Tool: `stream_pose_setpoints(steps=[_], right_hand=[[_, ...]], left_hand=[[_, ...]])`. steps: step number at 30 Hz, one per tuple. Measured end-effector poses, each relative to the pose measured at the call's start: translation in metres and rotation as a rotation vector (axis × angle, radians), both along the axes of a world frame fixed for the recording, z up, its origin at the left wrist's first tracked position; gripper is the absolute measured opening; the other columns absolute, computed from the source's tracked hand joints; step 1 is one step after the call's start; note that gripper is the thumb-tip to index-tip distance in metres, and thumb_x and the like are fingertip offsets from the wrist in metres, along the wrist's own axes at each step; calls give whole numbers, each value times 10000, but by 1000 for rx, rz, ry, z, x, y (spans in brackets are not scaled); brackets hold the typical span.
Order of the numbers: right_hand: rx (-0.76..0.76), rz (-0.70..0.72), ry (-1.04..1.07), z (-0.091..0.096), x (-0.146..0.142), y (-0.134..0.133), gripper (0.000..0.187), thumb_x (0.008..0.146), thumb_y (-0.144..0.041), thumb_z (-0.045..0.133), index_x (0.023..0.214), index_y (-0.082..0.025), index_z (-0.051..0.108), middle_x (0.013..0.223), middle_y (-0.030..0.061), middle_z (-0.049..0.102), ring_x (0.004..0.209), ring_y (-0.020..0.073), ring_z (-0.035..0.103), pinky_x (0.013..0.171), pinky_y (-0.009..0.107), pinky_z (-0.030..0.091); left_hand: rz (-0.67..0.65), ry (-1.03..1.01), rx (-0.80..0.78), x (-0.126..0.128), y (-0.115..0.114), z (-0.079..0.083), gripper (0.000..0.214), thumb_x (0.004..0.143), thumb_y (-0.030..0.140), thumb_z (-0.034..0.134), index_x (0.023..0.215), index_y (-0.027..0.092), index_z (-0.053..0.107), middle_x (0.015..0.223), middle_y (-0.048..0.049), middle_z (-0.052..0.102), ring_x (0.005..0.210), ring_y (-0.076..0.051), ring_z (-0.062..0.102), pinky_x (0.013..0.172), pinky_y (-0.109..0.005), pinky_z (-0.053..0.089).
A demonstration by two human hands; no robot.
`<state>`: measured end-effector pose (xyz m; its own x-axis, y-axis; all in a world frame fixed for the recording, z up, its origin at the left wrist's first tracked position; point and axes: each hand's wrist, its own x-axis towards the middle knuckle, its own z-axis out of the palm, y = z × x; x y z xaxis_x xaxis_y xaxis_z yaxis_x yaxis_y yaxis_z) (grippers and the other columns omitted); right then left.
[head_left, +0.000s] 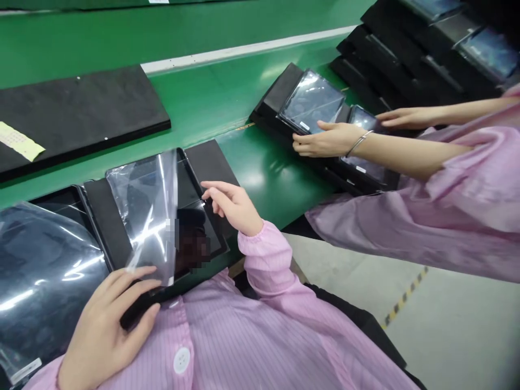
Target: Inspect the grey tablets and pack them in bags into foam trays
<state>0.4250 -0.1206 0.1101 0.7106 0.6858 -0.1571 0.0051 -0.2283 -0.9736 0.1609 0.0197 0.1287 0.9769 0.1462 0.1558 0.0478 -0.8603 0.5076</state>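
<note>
A tablet (203,241) with a dark screen lies on a black foam tray (209,162) in front of me. Clear protective film (142,200) covers its left part, its right edge lifted and folded. My left hand (105,325) is at the film's lower edge, fingers stretched and thumb apart, by the tray's near side. My right hand (235,208) hovers by the tablet's right edge, its fingers loosely bent and nothing visible in them. Further left, a second tablet (60,200) is partly covered by a large bulging film sheet (44,265).
A black foam board (81,108) with a yellow note (20,141) lies at the back left of the green bench (203,81). To the right, a co-worker's hands (333,138) touch wrapped tablets (312,100) on black trays. Stacked black trays (394,59) stand behind.
</note>
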Motion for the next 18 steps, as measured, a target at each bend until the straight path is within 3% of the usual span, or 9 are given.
stream_pose_setpoints(steps=[3, 5, 7, 10, 14, 18], right_hand=[[-168, 42, -250, 15, -9, 19, 371, 907, -476, 598, 994, -148, 749, 831, 44, 699, 708, 156, 622, 754, 341, 525], [-212, 59, -471, 20, -24, 28, 307, 904, -392, 629, 1004, -125, 744, 836, 55, 683, 778, 184, 627, 788, 350, 510], [-138, 182, -668, 22, -43, 33, 255, 917, -254, 587, 1063, -101, 730, 893, 83, 689, 835, 203, 622, 806, 355, 503], [145, 563, -806, 21, -69, 30, 278, 946, -164, 474, 1047, -116, 728, 921, 91, 711, 839, 202, 617, 792, 345, 499], [544, 981, -534, 22, -76, 15, 230, 895, -118, 489, 899, -150, 717, 812, 32, 718, 767, 137, 620, 806, 249, 501], [678, 1142, -142, 21, -54, 1, 167, 777, -103, 510, 752, -195, 647, 686, 2, 662, 634, 98, 587, 701, 210, 493]], left_hand=[[2, -13, 46, 6, -1, -3, 238, 970, 269, 553, 1163, 224, 685, 1084, -42, 705, 959, -209, 634, 831, -351, 485], [0, -30, 85, 10, -1, -7, 242, 974, 209, 555, 1182, 223, 679, 1040, -33, 700, 920, -194, 620, 818, -342, 457], [-4, -41, 119, 12, -1, -11, 239, 968, 167, 568, 1177, 214, 675, 1021, -31, 693, 923, -194, 607, 825, -345, 432], [-23, -94, 165, 13, 0, -13, 174, 980, 135, 524, 1046, 168, 681, 987, -55, 681, 949, -211, 593, 857, -363, 412], [-58, -127, 178, 10, 1, -12, 266, 1034, 190, 400, 1043, 143, 661, 996, -72, 682, 973, -210, 591, 894, -368, 397], [-29, -125, 141, 11, -2, -14, 225, 1025, 151, 440, 1087, 152, 657, 990, -37, 698, 971, -173, 607, 874, -328, 389]])
